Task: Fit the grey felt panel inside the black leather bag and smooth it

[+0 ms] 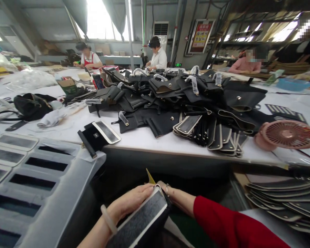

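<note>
A dark leather piece with a grey panel and pale edging (144, 217) lies at the bottom centre, low over my lap. My left hand (135, 198) is on its left side, fingers together along the upper edge. At the far end of the piece my right hand (165, 188) bends round it, its fingers mostly hidden behind. A yellow pointed thing (150, 176) sticks up beside the fingertips. On the table edge ahead rests an open black case (94, 139) with a pale-edged flap.
Black leather bags (155, 93) are heaped on the white table (129, 141). Edged flaps (281, 199) are stacked at right, near a pink fan (289, 134). A slotted tray (57, 193) stands at left. Three people sit or stand beyond the table.
</note>
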`<state>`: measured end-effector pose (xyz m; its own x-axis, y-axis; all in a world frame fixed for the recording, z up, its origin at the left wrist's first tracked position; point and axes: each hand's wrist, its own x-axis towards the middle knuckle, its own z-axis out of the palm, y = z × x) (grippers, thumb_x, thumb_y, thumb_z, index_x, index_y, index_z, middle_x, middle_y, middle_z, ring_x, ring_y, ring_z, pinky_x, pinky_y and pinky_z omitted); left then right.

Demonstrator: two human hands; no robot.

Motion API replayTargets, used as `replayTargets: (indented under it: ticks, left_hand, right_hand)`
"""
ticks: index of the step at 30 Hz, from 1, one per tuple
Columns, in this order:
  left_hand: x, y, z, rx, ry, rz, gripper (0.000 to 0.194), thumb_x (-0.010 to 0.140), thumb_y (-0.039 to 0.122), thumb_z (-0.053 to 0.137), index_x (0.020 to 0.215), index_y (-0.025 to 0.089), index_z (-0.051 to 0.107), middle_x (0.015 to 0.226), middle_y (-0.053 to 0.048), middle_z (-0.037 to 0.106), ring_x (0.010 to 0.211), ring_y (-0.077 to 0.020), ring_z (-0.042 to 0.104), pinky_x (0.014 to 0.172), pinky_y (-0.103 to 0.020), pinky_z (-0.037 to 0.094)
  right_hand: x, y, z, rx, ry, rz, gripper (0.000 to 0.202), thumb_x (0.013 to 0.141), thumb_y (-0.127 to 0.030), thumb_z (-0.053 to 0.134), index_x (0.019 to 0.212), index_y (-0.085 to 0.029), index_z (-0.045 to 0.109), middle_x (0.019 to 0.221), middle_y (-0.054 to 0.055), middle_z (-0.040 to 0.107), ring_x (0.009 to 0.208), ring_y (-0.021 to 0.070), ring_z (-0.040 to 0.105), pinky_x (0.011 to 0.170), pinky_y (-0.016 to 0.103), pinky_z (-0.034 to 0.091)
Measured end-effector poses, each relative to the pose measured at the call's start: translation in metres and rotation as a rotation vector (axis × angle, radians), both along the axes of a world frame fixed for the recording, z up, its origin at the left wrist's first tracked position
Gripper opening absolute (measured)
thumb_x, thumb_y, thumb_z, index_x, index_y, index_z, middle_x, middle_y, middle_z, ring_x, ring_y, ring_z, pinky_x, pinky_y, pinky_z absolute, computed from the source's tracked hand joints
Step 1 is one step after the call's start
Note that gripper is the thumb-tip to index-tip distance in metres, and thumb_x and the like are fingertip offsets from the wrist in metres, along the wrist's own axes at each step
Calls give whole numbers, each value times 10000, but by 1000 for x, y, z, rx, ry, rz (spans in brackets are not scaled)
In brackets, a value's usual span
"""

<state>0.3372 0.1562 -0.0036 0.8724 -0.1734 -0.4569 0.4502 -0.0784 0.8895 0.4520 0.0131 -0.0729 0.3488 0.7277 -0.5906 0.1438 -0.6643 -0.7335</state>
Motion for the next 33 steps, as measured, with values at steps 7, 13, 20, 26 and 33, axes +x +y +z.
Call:
replayTargets:
  ticks: [7,13,20,26,33]
  left_hand:
    - [-2,6,-8,-109,179,48,491,910,562,503,1257,232,612,1192,-53,660,1147,-259,565,1006,-393,426]
    - [3,11,-14,-205,209,47,537,848,607,567,1162,182,662,1156,-68,677,1120,-272,597,1039,-406,404]
    - [1,10,-20,-188,139,107,634,878,516,608,1417,208,480,1421,-89,546,1306,-267,492,1124,-388,326]
    - [-2,2,-27,-260,128,300,976,836,405,662,1556,153,53,1440,-130,514,1266,-248,538,1092,-373,384]
    - [-5,4,-29,-64,63,283,871,853,436,618,1557,206,161,1388,-83,570,1155,-260,597,1028,-376,439]
  right_hand:
    - [57,-39,5,-96,33,-118,474,984,-588,332,1021,-150,510,621,-42,509,423,86,491,394,187,415]
    - [78,-69,55,-110,267,276,637,739,-757,492,972,-170,583,638,9,588,471,133,545,422,242,489]
    - [71,-19,67,-22,-445,493,450,911,-519,455,704,-153,613,703,102,660,661,215,616,581,290,389]
    - [77,16,74,97,-821,764,545,995,-490,347,737,-153,688,777,160,731,729,271,695,611,321,356]
    - [81,36,77,228,-921,994,546,1000,-493,361,732,-172,713,706,114,733,659,237,703,567,292,354]
